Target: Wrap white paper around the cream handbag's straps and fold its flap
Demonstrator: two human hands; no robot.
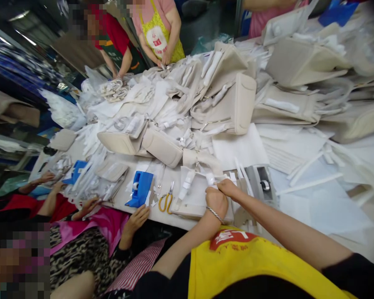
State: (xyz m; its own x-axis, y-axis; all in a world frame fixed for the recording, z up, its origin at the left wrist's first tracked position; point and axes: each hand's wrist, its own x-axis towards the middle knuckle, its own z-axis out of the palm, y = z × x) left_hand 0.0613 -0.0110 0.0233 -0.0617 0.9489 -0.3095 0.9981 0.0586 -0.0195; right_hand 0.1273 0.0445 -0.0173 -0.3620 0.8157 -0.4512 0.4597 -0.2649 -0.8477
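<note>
A beige handbag (191,203) lies flat at the table's front edge, its strap ends wrapped in white material (187,182). My left hand (216,202), with a silver bracelet at the wrist, is closed in a fist over the bag's right side. Close against it, my right hand (228,189) pinches with its fingertips at the white wrapping (210,179) by the strap. The fingers of both hands meet there, and the left hand's grip is partly hidden. Yellow-handled scissors (166,202) lie left of the bag. To the right of my hands stands a grey tape dispenser (258,187).
A blue tape dispenser (140,189) stands to the left, with a co-worker's hand (137,220) near it. Beige bags (230,104) and white sheets (239,145) are heaped across the table. Two people (162,33) work at the far side; others sit along the left.
</note>
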